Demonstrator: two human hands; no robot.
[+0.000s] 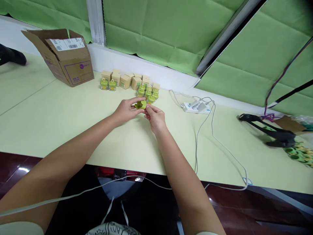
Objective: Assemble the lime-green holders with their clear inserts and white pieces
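A small green hollow piece, cup-like with a curved opening, is between my two hands above the table. My left hand has its thumb and fingers closed around the left side of the piece. At its right edge, the thumb and fingertips of my right hand pinch together and touch it. Just beyond my hands stand several small clear jars with green looped lids. Two more such jars sit farther left. Behind the jars is a row of small brown cardboard boxes.
An open cardboard carton stands at the back left. To the right lie a white power strip and cables trailing over the front edge. A black stand and green parts are at far right. A phone shows below the table edge.
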